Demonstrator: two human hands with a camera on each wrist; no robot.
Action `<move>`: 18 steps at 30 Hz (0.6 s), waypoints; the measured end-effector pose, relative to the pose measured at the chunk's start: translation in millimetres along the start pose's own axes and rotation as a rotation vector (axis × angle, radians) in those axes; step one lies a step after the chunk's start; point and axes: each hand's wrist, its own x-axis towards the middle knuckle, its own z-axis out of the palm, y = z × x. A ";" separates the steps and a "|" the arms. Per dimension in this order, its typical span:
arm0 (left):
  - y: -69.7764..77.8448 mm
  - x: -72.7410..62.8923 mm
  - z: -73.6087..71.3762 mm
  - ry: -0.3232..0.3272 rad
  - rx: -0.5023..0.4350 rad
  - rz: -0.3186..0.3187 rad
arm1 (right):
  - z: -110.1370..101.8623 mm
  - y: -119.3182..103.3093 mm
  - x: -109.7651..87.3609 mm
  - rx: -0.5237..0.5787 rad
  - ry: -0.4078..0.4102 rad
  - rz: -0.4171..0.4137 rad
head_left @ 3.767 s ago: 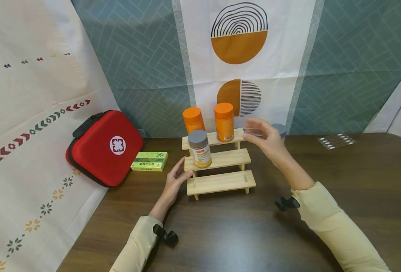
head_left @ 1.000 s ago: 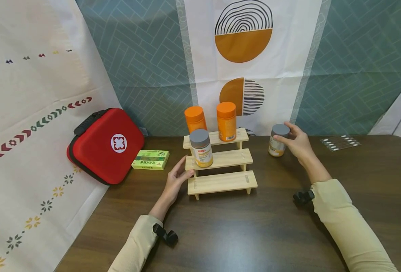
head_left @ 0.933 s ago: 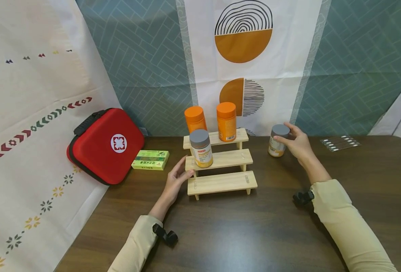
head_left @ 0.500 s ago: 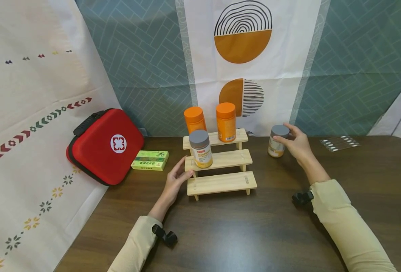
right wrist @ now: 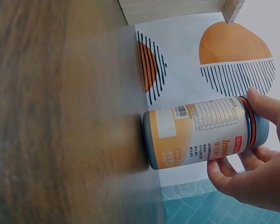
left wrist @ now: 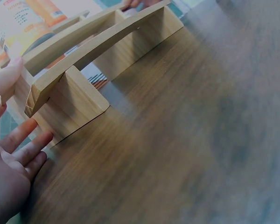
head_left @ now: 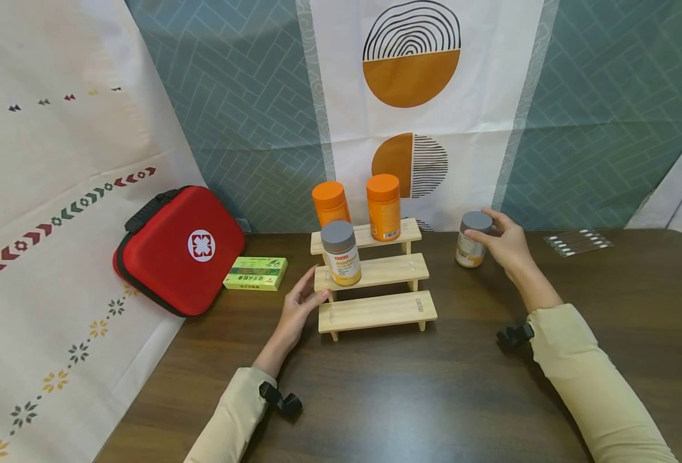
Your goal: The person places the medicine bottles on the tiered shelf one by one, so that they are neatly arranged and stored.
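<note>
My right hand [head_left: 505, 243] holds a supplement jar [head_left: 469, 249] by its grey lid, thumb on one side and fingers on the other. The jar stands upright on the table, right of a three-tier wooden stand [head_left: 378, 310]; its orange-and-white label shows in the right wrist view. At the stand's left end, my left hand [head_left: 296, 312] grips the middle tier, thumb in front and fingers along the side. Another grey-lidded jar [head_left: 342, 256] sits on the middle tier's left. Two orange bottles, a left bottle [head_left: 330, 204] and a right bottle [head_left: 384, 209], occupy the top tier.
A red first-aid case [head_left: 179, 251] leans by the left cloth. Beside it lies a green-yellow box [head_left: 255, 274]. A clear pack of cotton swabs [head_left: 578, 242] rests at the table's back right. A patterned cloth [head_left: 248, 128] hangs behind the table.
Since the oldest frame, my right hand has moved right, from beside the top tier to the jar, and taken hold of its lid. Over the last second both hands have stayed still.
</note>
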 end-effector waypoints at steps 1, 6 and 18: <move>-0.1 0.2 -0.1 -0.002 -0.001 0.002 | -0.1 -0.7 -0.1 -0.002 -0.001 0.003; -0.6 0.4 -0.5 -0.008 0.008 0.005 | -0.9 -4.7 -2.0 0.007 0.001 -0.008; -0.9 0.6 -0.2 -0.007 0.006 -0.003 | -2.6 -25.8 -10.5 0.023 0.033 -0.039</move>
